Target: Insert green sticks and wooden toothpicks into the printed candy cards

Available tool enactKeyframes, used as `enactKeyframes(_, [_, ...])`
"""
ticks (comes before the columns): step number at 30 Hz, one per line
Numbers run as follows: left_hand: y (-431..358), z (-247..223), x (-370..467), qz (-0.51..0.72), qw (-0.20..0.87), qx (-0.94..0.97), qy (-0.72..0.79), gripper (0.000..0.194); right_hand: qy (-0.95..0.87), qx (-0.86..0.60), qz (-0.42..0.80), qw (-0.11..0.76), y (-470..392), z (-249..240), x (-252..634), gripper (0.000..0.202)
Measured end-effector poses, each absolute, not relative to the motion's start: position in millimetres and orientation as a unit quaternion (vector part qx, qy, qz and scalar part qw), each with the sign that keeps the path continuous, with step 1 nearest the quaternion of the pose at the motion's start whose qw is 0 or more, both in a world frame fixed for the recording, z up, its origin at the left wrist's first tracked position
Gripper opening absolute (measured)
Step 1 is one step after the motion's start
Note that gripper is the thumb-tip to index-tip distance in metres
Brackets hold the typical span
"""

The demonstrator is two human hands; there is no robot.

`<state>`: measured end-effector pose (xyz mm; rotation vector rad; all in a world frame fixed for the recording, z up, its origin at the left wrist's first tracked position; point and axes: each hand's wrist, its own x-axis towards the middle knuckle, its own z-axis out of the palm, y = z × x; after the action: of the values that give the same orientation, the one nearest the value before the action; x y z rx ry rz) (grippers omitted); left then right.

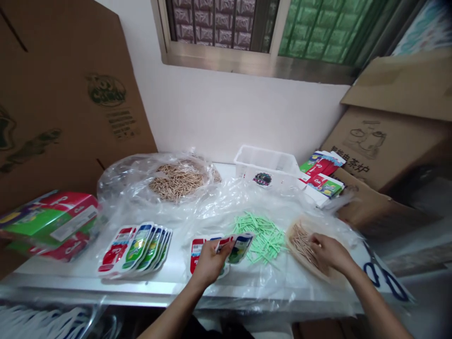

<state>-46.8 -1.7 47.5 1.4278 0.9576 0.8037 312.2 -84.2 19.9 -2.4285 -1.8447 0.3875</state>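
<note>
Near the middle of the table, my left hand (211, 264) is closed on a small rounded packet (242, 248) with a blue and green print, held tilted above the table. Beneath that hand lie more red and green packets (196, 248), partly hidden by it. My right hand (331, 254) reaches into a shallow oval tray (290, 242) of thin tan sticks (302, 241). Its fingers are pinched together, and what is between them cannot be made out. A loose heap of light green sticks (263, 235) sits between the two hands.
Overlapping packets (143, 247) lie at the left. Behind them, a clear plastic bag (120, 176) holds brown sticks (176, 182). A white basket (266, 160) and printed cartons (323, 174) stand at the back. Wrapped boxes (52, 219) and large cardboard boxes (70, 94) flank the table.
</note>
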Motion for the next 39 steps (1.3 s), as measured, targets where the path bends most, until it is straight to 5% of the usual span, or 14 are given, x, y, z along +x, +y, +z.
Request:
enactKeyframes(10, [-2.7, 44.0, -25.6, 0.323, 0.646, 0.591, 0.360, 0.031, -0.573, -0.816, 0.047, -0.065, -88.8, -25.4, 331.1, 0.022])
enactKeyframes(25, [21.6, 43.1, 2.7, 0.378, 0.573, 0.615, 0.387, 0.037, -0.571, -0.821, 0.014, 0.008, -92.8, -20.8, 346.2, 0.023])
enactKeyframes(39, [14.8, 31.2, 212.9, 0.392, 0.460, 0.752, 0.263, 0.034, -0.692, -0.714, -0.080, 0.073, -86.9, 36.9, 307.2, 0.024])
